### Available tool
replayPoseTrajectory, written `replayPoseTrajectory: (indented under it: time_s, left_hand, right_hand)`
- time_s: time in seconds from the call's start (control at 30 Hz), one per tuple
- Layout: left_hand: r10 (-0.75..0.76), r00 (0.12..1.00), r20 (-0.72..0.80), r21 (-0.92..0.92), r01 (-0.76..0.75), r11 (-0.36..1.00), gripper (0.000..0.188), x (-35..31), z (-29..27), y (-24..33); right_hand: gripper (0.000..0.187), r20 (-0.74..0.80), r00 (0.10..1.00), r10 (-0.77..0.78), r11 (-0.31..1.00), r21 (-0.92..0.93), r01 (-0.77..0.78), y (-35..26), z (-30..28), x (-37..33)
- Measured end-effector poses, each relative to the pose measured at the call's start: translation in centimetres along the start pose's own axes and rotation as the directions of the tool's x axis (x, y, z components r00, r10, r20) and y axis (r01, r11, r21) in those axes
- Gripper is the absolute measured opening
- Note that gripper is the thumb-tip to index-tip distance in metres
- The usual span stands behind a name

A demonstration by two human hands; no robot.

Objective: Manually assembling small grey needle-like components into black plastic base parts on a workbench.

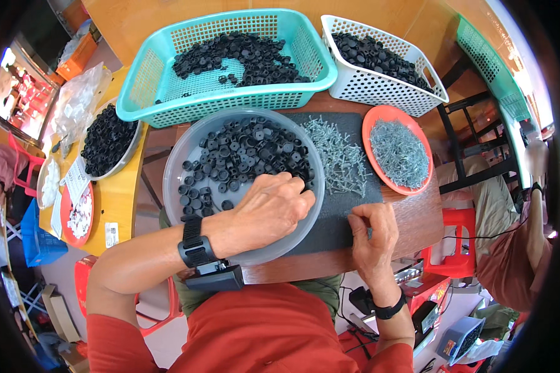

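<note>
My left hand [269,210] is over the right part of a translucent round bowl [170,180], its fingers curled inward. Beneath and beyond it lie many small round black plastic caps [249,146]; whatever the fingertips hold is hidden. My right hand [374,235] hovers by the front right of a dark grey mat [330,221], thumb and fingers pinched together. I cannot make out anything between them. Just past that hand, a loose pile of silvery screws [339,155] is spread on the mat. More screws fill a round orange-red plate [368,133] to its right.
At the back stand a teal basket [230,102] and a white basket [379,93], both holding black caps. On a yellow table at left are a bowl of black parts [109,140] and a red plate [68,233]. A red stool [459,242] and another person's arm are at right.
</note>
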State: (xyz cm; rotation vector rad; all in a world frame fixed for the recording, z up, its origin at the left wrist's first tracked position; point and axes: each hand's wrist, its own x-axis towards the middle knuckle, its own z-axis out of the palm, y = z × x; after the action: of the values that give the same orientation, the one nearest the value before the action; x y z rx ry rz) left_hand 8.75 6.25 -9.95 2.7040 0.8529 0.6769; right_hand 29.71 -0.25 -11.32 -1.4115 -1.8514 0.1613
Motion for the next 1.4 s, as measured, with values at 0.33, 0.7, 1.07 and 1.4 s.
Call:
replayPoseTrajectory:
  time_s: [0.33,0.7,1.07,1.4]
  left_hand:
    - [0.091,0.982,0.164,0.189,-0.122,0.974,0.008,0.7,-0.3,1.1]
    - [-0.473,0.859,0.196,-0.641,0.477,0.602,0.017,-2.6,-4.7,1.3]
    - [-0.499,0.864,0.06,-0.982,0.141,0.126,0.024,-6.7,-3.5,2.4]
    - [-0.572,0.815,0.087,-0.991,0.129,0.033,0.024,-7.6,-3.3,3.3]
  right_hand:
    - [0.019,-0.053,0.998,-0.028,0.994,0.107,0.033,-1.2,1.5,-0.2]
    - [0.019,0.023,0.995,0.097,0.933,0.346,-0.099,-3.6,1.6,-0.2]
    - [0.021,-0.006,1.0,-0.011,0.819,0.574,0.013,-8.7,2.4,2.1]
    - [0.024,0.001,0.995,-0.103,0.866,0.492,0.089,-9.4,3.0,1.5]
